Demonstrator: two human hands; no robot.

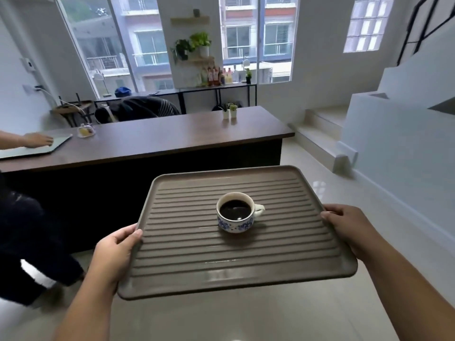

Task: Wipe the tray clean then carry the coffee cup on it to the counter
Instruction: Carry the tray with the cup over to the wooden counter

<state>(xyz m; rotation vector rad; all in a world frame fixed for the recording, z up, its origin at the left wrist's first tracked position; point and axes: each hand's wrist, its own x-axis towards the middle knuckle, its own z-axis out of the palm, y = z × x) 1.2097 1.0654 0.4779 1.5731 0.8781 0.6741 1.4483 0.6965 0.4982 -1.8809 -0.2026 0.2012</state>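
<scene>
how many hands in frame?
3. The left hand grips the tray at its left edge, the right hand at its right edge. Another person's hand rests on the counter, far left. Their other hand is out of view.

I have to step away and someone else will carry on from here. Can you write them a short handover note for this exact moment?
Left hand: gripping the tray's left edge.
Right hand: gripping its right edge.
Tray: held level above the floor, short of the counter.
Coffee cup: upright near the tray's centre, full of dark coffee, handle pointing right.
Done: cup loaded, tray lifted; wiping apparently finished, no cloth in view.
Left: walk to the counter and set the tray down.
</scene>
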